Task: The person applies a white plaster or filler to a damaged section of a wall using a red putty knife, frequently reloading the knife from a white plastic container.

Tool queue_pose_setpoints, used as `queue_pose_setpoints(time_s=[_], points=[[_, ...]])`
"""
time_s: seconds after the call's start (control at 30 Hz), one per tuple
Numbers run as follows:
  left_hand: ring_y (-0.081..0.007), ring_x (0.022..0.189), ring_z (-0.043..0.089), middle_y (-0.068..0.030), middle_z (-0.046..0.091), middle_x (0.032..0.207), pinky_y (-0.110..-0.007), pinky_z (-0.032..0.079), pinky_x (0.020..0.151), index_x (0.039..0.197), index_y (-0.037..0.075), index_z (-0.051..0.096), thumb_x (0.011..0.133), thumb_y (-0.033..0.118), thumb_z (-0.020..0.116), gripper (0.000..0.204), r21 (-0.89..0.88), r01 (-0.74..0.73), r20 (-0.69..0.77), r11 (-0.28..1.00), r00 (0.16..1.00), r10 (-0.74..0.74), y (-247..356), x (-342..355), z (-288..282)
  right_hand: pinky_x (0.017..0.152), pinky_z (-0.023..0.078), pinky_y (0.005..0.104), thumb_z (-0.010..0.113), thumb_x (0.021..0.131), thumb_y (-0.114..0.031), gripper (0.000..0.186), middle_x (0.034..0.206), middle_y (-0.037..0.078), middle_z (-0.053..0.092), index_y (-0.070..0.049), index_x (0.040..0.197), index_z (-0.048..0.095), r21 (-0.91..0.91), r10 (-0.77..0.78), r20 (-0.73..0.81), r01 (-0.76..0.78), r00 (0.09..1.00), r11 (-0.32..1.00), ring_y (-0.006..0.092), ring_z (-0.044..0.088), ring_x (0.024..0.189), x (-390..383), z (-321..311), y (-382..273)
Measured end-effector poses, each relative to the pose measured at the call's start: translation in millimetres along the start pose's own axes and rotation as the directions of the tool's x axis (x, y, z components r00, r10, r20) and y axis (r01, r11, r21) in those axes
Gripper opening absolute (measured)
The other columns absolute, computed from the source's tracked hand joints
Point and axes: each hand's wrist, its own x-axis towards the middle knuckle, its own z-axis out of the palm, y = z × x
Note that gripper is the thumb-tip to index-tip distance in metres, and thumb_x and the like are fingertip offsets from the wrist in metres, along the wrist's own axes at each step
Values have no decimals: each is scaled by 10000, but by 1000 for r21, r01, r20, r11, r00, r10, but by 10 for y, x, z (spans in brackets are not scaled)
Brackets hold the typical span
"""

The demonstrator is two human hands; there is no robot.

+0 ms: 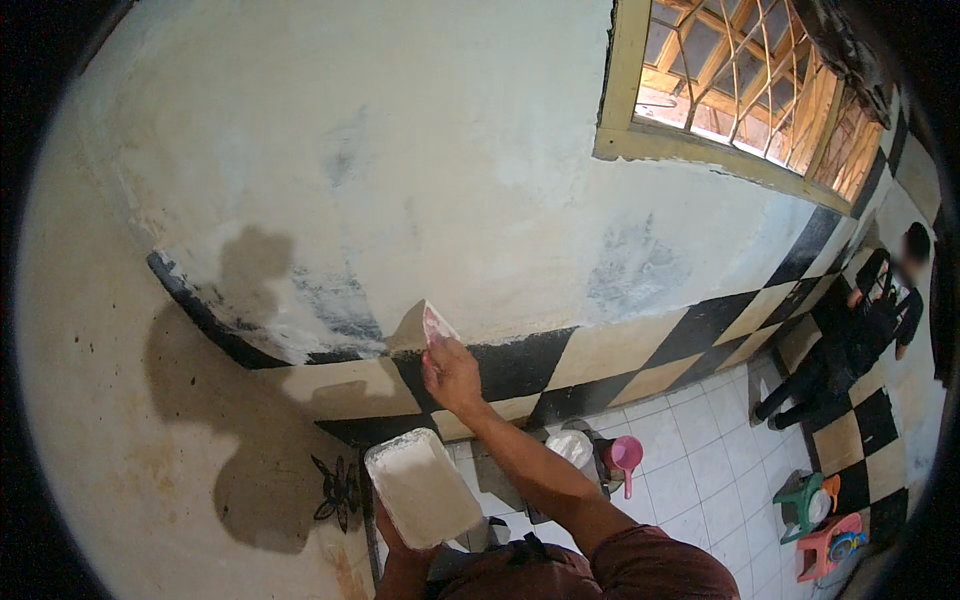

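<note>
My right hand [455, 377] reaches up to the wall [480, 220], closed round a putty knife [437, 326]. The putty knife has a pale triangular blade and a pinkish part by the fingers. Its blade is at the wall, just above the black-and-cream checkered band [515, 360]; whether it touches cannot be made out. Low on the left, my left hand [398, 540] grips a white rectangular tub [373, 470] from beneath. Off-white paste lies inside the tub. Whitish coating partly covers dark patches [338, 300] on the wall near the knife.
A yellow-framed window [720, 165] with a metal grille is at upper right. A pink dipper [626, 453] and a white bag [570, 448] are below my right forearm. Green [800, 503] and red stools [828, 545] stand at lower right, near another person [850, 335].
</note>
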Motion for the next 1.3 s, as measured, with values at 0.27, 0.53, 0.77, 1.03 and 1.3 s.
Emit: queue_pose_setpoints(time_s=[0.27, 0.53, 0.77, 1.03, 1.3], points=[[-357, 1223, 542, -98, 525, 1382, -580, 446, 1005, 1434, 159, 423, 941, 565, 410, 639, -6, 38, 69, 999, 997, -38, -48, 119, -263, 656, 492, 433, 685, 732, -148, 129, 888, 102, 598, -90, 804, 594, -396, -387, 82, 386, 918, 833, 319, 602, 816, 96, -1293, 662], [-355, 1200, 567, -109, 552, 1349, -557, 468, 991, 1423, 143, 438, 961, 526, 359, 605, -13, 78, 57, 997, 995, -78, -138, 187, -337, 904, 446, 453, 673, 738, -163, 196, 1047, 94, 554, -92, 918, 645, -586, -280, 433, 504, 856, 634, 307, 528, 1029, 41, -1413, 1762], [-363, 1179, 581, -108, 564, 1334, -563, 471, 986, 1417, 157, 451, 953, 528, 374, 598, -109, 102, 69, 989, 993, -95, -98, 148, -354, 909, 475, 468, 673, 790, -184, 268, 1052, 132, 614, -50, 1020, 644, -505, -161, 260, 276, 952, 818, 344, 588, 988, -794, -1533, 1640], [-341, 1268, 491, -106, 494, 1401, -563, 429, 1035, 1442, 147, 374, 997, 507, 358, 573, -88, 109, 172, 990, 981, -93, -119, 163, -602, 561, 425, 404, 597, 799, -13, 126, 733, 160, 537, -6, 741, 485, -523, -100, -567, -264, 818, 811, 340, 538, 618, 274, -2777, 1596], [-352, 1150, 599, -124, 575, 1315, -543, 494, 959, 1400, 133, 461, 960, 545, 347, 614, 138, 64, -9, 988, 998, -63, -118, -7, -85, 831, 495, 411, 654, 752, -78, 46, 812, 122, 644, -71, 796, 657, -168, -61, -410, -10, 910, 986, 338, 624, 824, 710, -892, 971]])
